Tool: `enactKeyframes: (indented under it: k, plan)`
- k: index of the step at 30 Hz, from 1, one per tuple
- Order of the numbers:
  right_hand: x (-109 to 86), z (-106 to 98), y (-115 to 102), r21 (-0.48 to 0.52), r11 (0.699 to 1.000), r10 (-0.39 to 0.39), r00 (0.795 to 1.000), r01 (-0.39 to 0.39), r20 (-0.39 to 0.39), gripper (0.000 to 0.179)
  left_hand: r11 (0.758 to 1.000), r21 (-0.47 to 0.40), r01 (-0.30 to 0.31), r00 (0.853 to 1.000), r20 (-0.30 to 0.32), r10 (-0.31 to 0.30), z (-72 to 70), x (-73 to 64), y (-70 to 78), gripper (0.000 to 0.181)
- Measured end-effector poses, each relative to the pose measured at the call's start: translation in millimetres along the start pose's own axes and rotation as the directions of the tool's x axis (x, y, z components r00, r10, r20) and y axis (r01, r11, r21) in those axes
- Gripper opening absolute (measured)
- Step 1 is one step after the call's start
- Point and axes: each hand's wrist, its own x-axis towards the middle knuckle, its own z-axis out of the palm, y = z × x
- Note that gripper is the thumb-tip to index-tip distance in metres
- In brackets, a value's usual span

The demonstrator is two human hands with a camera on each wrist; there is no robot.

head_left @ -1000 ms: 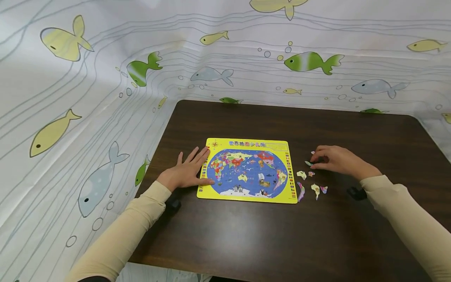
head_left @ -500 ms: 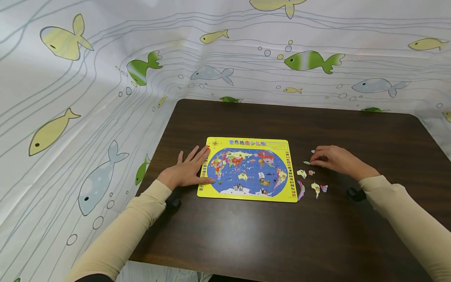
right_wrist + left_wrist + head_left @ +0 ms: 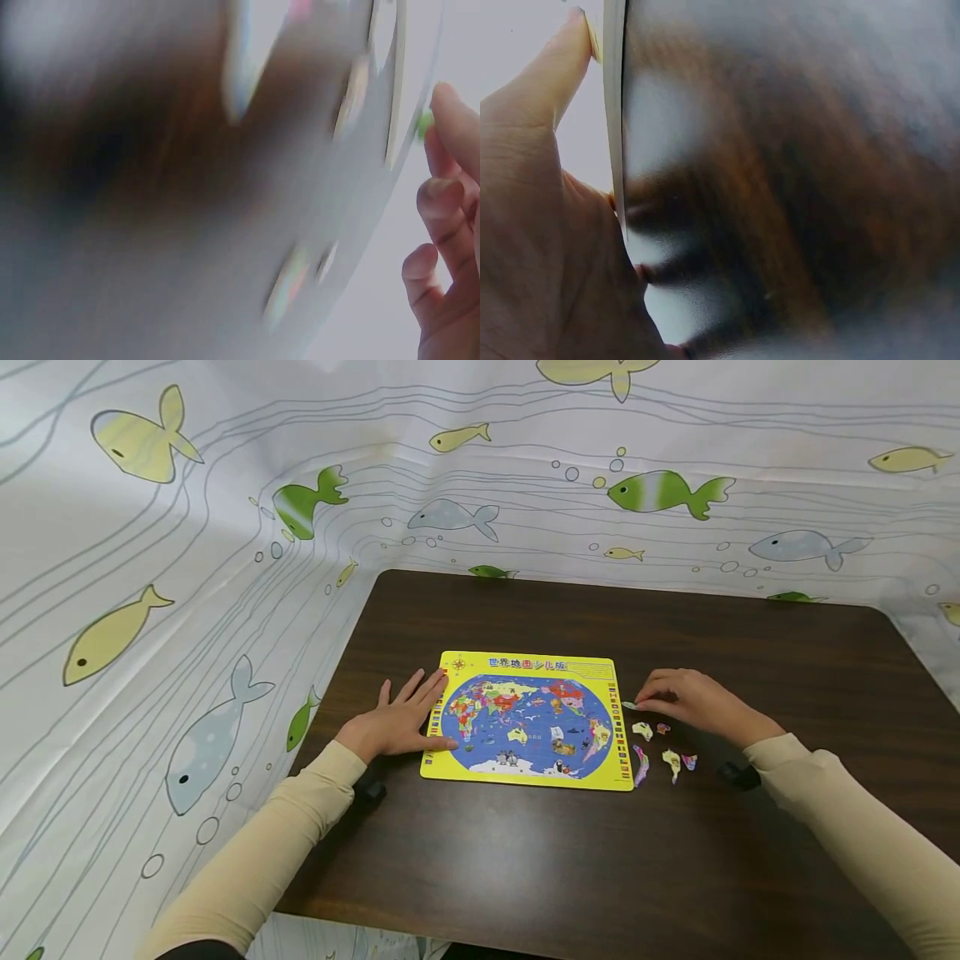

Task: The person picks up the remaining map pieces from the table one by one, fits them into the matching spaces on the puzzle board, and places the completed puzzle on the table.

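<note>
A yellow-bordered world map puzzle board (image 3: 525, 779) lies on the dark wooden table. My left hand (image 3: 393, 725) rests on its left edge, fingers spread and straight; in the left wrist view the thumb (image 3: 551, 71) reaches over the board's edge. Just off the board's right side, my right hand (image 3: 697, 700) pinches a small, thin greenish puzzle piece (image 3: 628, 705) between thumb and fingertips. A bit of that green piece (image 3: 425, 126) shows at the fingertips in the right wrist view, mostly hidden by the fingers.
Several loose puzzle pieces lie right of the board, among them a cream one (image 3: 641, 731), a purple curved one (image 3: 640, 767) and a yellow tapered one (image 3: 672, 764). A fish-patterned curtain (image 3: 540, 510) hangs behind and left of the table (image 3: 495, 868).
My right hand has picked up the greenish piece and carried it left toward the board's right edge. My left hand has stayed in place on the board.
</note>
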Motion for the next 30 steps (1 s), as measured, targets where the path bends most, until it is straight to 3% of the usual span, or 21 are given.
enactKeyframes:
  k: [5,12,30]
  plan:
    - [15.8,14,-28,0.057,0.998,-0.011,1.000,0.009,0.023,0.017,1.000,-0.001,-0.010,1.000,-0.005,0.010,0.6,-0.2,0.2,0.108]
    - [32.4,26,-52,0.081,0.993,0.090,0.996,-0.089,-0.009,0.016,1.000,0.001,-0.002,1.000,-0.006,0.002,0.5,-1.2,0.0,0.108]
    - [46.1,34,-59,0.043,0.983,0.179,0.983,-0.181,0.043,0.021,1.000,0.013,-0.004,1.000,-0.015,0.005,1.4,-0.1,-1.4,0.107]
